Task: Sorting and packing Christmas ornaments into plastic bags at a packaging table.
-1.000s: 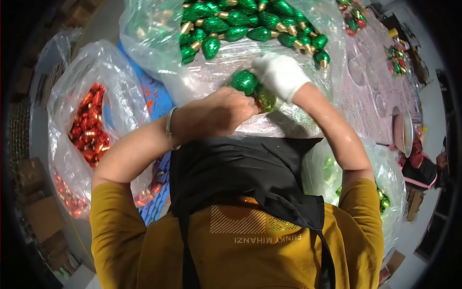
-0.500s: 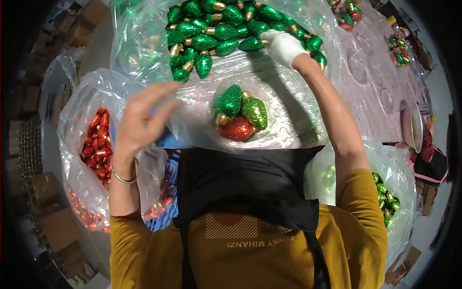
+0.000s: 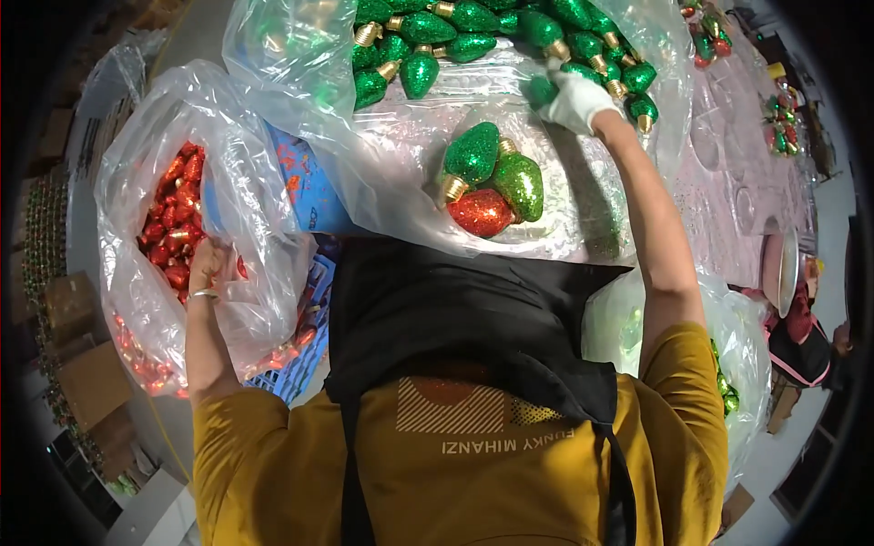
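Left hand (image 3: 208, 259), bare, bracelet (image 3: 202, 293) at wrist, down inside clear bag (image 3: 264, 232) against red bulbs (image 3: 177, 214); fingers partly hidden, grip unclear. Right hand (image 3: 578, 102), white glove (image 3: 574, 109), pinching blurred green bulb (image 3: 541, 89) near edge of green pile (image 3: 426, 27). Between hands, on plastic sheet (image 3: 401, 136): dark green bulb (image 3: 472, 153), light green bulb (image 3: 521, 187), red bulb (image 3: 480, 214), bunched, touching. Black apron (image 3: 473, 309) below. Blue crate (image 3: 312, 350) beside red bulbs' bag. More light green bulbs (image 3: 729, 397) bagged by right elbow.
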Available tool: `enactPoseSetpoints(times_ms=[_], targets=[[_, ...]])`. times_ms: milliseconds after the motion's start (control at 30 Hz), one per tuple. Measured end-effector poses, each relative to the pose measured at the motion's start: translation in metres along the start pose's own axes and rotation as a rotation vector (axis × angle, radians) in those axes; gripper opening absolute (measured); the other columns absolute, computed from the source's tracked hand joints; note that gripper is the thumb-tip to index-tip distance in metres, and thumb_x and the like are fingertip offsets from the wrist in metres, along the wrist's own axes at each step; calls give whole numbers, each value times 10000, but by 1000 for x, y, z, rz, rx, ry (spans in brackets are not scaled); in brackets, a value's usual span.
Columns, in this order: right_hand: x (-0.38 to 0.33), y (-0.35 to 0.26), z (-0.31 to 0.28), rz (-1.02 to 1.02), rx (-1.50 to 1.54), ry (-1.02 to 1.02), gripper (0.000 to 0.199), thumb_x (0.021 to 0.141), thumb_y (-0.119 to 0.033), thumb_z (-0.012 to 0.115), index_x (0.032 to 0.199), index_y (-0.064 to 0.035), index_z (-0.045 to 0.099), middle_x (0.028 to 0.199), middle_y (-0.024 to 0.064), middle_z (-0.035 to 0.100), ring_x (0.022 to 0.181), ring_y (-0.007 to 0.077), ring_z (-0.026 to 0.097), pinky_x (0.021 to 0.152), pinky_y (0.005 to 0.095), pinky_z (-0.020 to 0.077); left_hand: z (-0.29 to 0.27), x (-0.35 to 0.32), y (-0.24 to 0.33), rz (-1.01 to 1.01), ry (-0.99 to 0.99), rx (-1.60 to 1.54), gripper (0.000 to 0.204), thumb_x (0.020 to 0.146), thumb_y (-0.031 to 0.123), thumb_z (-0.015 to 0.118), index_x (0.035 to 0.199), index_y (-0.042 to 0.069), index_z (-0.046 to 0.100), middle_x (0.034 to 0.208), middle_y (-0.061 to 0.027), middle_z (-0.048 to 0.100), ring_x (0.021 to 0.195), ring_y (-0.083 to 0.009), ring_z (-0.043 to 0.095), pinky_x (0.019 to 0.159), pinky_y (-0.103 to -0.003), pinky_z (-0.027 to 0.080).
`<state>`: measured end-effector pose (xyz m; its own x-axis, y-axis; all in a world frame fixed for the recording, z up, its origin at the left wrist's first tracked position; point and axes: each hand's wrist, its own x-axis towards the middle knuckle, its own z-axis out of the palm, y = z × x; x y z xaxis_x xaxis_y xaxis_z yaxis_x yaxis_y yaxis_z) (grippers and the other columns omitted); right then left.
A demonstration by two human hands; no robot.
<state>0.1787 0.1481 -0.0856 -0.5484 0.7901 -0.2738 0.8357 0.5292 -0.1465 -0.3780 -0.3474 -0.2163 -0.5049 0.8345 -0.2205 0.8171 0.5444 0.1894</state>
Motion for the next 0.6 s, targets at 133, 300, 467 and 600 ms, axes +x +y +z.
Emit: enactPoseSetpoints(times_ms=[133,300,467,600], targets=[[-66,20,-4,-13,161,76,664,738,-275,728,1290,11,496,1074,174,642,977,262,627,867,350,487,3,21,15,-548,-156,-619,110,772,134,547,798,33,580,787,-61,625,747,-222,601,686,-333,478],[-189,-17,-56,-108,1105,275,394,827,-265,628,1086,22,552,935,80,602,753,152,576,643,274,451,-5,-31,40,-131,346,-1469,377,856,160,552,1213,40,528,1096,-78,582,956,-202,595,791,-287,501],[-227,-79,-50,-251,1267,-42,765,696,-384,807,1239,38,474,918,60,611,713,152,616,673,279,512,3,-6,-6,-739,30,-853,333,837,257,606,1038,-6,569,1048,-170,629,893,-262,628,743,-390,531],[-235,-94,-40,-96,1234,36,821,639,-367,859,1244,33,474,927,61,610,723,154,622,686,283,525,-11,-36,-16,-573,484,44,429,832,300,600,1105,-27,553,1032,-235,624,946,-358,613,845,-434,493]])
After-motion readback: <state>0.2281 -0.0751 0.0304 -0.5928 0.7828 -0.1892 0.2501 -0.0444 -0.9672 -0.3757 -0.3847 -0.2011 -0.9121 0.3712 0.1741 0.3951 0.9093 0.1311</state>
